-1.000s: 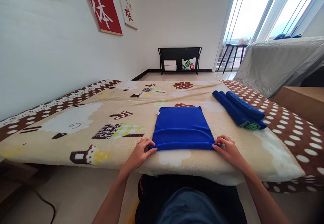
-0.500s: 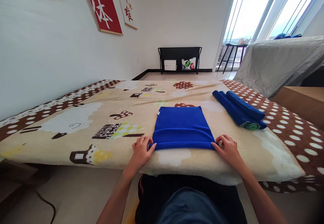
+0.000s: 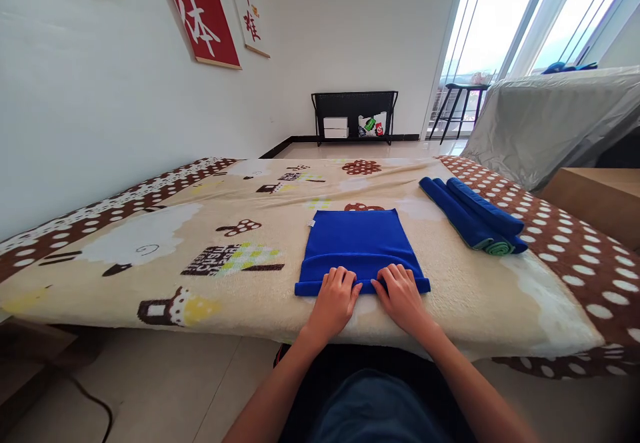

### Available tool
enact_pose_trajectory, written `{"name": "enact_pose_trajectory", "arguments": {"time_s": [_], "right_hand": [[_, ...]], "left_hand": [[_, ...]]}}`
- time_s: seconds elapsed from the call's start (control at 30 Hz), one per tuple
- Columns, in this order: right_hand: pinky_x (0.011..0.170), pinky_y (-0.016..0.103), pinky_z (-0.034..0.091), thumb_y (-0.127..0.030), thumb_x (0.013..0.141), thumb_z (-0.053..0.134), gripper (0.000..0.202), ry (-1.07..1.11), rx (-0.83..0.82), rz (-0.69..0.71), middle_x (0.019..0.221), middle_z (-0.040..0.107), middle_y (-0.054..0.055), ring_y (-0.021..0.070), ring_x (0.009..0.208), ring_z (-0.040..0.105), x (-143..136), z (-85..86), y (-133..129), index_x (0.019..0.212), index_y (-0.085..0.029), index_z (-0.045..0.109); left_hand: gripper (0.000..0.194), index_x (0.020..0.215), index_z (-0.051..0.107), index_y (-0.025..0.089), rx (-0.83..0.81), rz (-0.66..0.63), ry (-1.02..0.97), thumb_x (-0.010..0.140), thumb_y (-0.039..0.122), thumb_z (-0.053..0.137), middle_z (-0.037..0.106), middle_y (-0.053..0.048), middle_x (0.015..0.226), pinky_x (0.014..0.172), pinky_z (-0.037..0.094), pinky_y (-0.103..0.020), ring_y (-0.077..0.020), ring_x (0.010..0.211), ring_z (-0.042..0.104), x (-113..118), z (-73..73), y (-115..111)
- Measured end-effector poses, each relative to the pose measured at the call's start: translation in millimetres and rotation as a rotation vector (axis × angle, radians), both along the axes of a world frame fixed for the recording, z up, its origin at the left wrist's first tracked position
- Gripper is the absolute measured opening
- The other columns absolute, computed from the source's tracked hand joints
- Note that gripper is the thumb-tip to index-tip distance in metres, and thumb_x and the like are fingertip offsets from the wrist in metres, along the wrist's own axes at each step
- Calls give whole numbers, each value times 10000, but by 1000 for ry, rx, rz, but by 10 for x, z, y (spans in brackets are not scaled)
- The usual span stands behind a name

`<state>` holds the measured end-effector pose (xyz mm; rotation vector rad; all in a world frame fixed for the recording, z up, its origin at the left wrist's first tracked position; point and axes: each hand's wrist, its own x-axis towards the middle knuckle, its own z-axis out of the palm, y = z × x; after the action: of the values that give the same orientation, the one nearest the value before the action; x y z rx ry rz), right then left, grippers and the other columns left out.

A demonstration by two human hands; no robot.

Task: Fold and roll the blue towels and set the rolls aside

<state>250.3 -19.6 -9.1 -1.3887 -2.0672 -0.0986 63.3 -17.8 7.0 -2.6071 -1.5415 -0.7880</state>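
A blue towel (image 3: 356,233) lies flat on the patterned blanket, its near edge turned over into a narrow roll and a small white tag at its far left corner. My left hand (image 3: 338,296) grips the roll just left of the middle, fingers curled over the top and thumb on the near side. Close beside it, my right hand (image 3: 400,295) holds the roll right of the middle in the same way. Both ends of the roll stick out past my hands. To the right lie several rolled blue towels (image 3: 473,216), one showing a green inside at its near end.
The beige blanket (image 3: 125,209) with a brown dotted border covers the bed-like surface before me. A cardboard box (image 3: 595,196) stands at the right, near a plastic-covered piece of furniture (image 3: 540,123). A black rack (image 3: 355,106) stands against the far wall.
Both hands have moved inward from the towel's near corners to the middle of its near edge. The near edge now shows as a rounder roll. The rolled towels have stayed put.
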Motion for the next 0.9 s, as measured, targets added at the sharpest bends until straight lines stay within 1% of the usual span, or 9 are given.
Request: {"name": "enact_pose_trajectory", "arguments": {"time_s": [0.1, 0.2, 0.33, 0.47, 0.6, 0.67, 0.73, 0.8, 0.9], "right_hand": [[805, 347, 326, -346, 1017, 439, 245, -46, -13, -35, 916, 625, 57, 211, 870, 510, -4, -1, 18, 889, -193, 581], [784, 346, 325, -367, 1026, 413, 273, -110, -25, -25, 887, 620, 55, 213, 852, 511, 37, 4, 20, 875, -195, 561], [766, 337, 338, -343, 1039, 380, 292, -150, -53, 22, 843, 617, 40, 202, 824, 526, 93, 13, 56, 844, -201, 545], [757, 320, 368, -297, 1034, 403, 262, -94, -76, 62, 832, 608, 32, 184, 807, 533, 147, 11, 89, 841, -196, 548], [811, 331, 395, -246, 1009, 459, 168, -23, 34, 87, 963, 617, 61, 189, 889, 545, 277, -42, 56, 951, -189, 606], [845, 347, 397, -228, 999, 482, 160, -4, 122, 87, 1010, 616, 70, 192, 924, 551, 387, -94, 18, 1006, -203, 640], [865, 358, 396, -210, 989, 503, 174, -6, 185, 93, 1009, 623, 65, 184, 922, 562, 518, -153, -27, 1052, -222, 666], [884, 364, 398, -183, 985, 505, 219, -27, 207, 122, 1006, 640, 57, 171, 915, 576, 654, -204, -74, 1118, -236, 671], [928, 376, 402, -170, 981, 496, 302, -71, 179, 156, 1082, 659, 64, 178, 989, 594, 837, -238, -140, 1234, -243, 644]], "left_hand": [[236, 1008, 569, 186, 4, 21, 96, 1025, 338, 389, 587, -78, 1013, 821, 430, -377, -233, 938, 521, -62, 14, 8], [286, 975, 558, 184, 10, -5, 186, 1035, 368, 347, 589, -80, 975, 791, 428, -374, -235, 907, 528, -126, 34, 21], [293, 956, 550, 187, -1, -58, 241, 1044, 345, 320, 604, -66, 936, 774, 425, -361, -227, 881, 542, -169, 41, 59], [271, 962, 553, 186, -1, -69, 254, 1043, 300, 321, 605, -59, 922, 762, 426, -354, -221, 858, 543, -201, 38, 79], [190, 1040, 570, 188, 85, -15, 195, 1019, 226, 385, 604, -71, 985, 790, 424, -361, -223, 898, 539, -334, -2, 59], [165, 1053, 585, 197, 159, 34, 144, 1002, 205, 429, 608, -75, 1021, 818, 420, -375, -226, 928, 544, -457, -50, 35], [165, 1061, 603, 205, 226, 51, 111, 988, 180, 457, 620, -72, 1027, 842, 420, -386, -225, 944, 557, -600, -100, 3], [217, 1106, 612, 208, 263, 17, 105, 971, 129, 460, 635, -68, 1030, 868, 429, -387, -218, 960, 575, -737, -131, -37], [312, 1207, 596, 207, 265, -51, 120, 952, 91, 460, 645, -72, 1094, 936, 436, -391, -217, 1034, 589, -884, -122, -114]]}}
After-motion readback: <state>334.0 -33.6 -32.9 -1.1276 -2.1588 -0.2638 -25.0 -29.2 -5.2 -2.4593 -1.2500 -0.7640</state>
